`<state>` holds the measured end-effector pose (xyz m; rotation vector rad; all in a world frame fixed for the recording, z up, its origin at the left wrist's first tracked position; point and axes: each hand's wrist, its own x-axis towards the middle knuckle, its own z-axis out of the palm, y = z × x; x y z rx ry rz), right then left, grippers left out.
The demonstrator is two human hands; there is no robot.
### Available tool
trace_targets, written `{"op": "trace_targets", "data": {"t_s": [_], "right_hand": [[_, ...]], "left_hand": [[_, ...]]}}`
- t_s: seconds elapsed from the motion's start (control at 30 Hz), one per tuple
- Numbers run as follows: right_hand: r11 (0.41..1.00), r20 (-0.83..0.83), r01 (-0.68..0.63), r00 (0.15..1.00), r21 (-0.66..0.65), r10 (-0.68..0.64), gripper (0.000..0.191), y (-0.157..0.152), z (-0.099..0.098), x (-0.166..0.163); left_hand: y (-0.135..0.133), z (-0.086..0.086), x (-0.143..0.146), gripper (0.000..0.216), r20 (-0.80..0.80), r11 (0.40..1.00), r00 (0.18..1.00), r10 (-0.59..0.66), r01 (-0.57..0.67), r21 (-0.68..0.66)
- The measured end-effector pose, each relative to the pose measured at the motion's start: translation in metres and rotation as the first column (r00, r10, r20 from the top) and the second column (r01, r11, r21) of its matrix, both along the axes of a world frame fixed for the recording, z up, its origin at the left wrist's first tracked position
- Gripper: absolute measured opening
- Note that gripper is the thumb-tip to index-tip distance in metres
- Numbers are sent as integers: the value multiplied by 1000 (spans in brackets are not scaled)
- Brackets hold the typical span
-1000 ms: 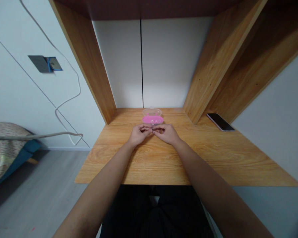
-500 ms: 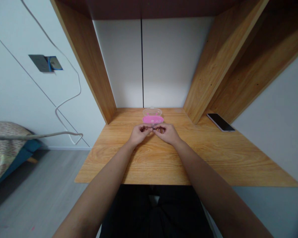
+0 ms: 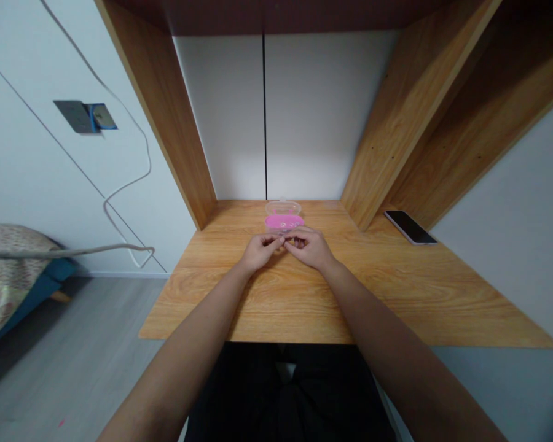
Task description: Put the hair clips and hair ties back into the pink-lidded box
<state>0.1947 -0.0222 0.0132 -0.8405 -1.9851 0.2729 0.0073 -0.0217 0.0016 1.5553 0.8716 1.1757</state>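
My left hand [image 3: 260, 249] and my right hand [image 3: 309, 247] meet fingertip to fingertip above the desk. Both are closed in a pinch around something tiny that the fingers cover; I cannot make out what it is. Just beyond the fingertips lies a small pink case [image 3: 283, 221] with an oval shape, its clear lid [image 3: 282, 209] tipped back. A few small pale marks or pieces show on the pink part, too small to name.
A wooden desk [image 3: 295, 307] spreads under my forearms. To the right lies a phone [image 3: 410, 228], screen up. Wooden uprights [image 3: 166, 123] frame the back wall. A white cable [image 3: 124, 184] hangs at the left, near a wall socket [image 3: 76, 116].
My right fingers have shifted slightly and now cover more of the small thing between my hands. The case and phone have stayed in place.
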Motion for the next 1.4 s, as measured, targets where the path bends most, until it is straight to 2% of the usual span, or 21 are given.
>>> {"op": "trace_targets", "data": {"t_s": [0.63,0.97,1.23,1.4], "right_hand": [[999,45,-21,999,26,20,31,2,-2,0],[1000,27,-17,999,25,16,29,2,-3,-1],[1000,2,-3,1000,31,3,23,3,-5,-1],[1000,-2,6,1000,28,-6,22,3,-5,-1]], "left_hand": [[3,-6,2,25,26,995,994,104,-104,-11],[1,-1,2,28,28,998,998,54,-53,-19],[2,-1,0,36,47,998,998,46,-44,-43],[2,-1,-1,32,42,997,997,63,-61,-47]]}}
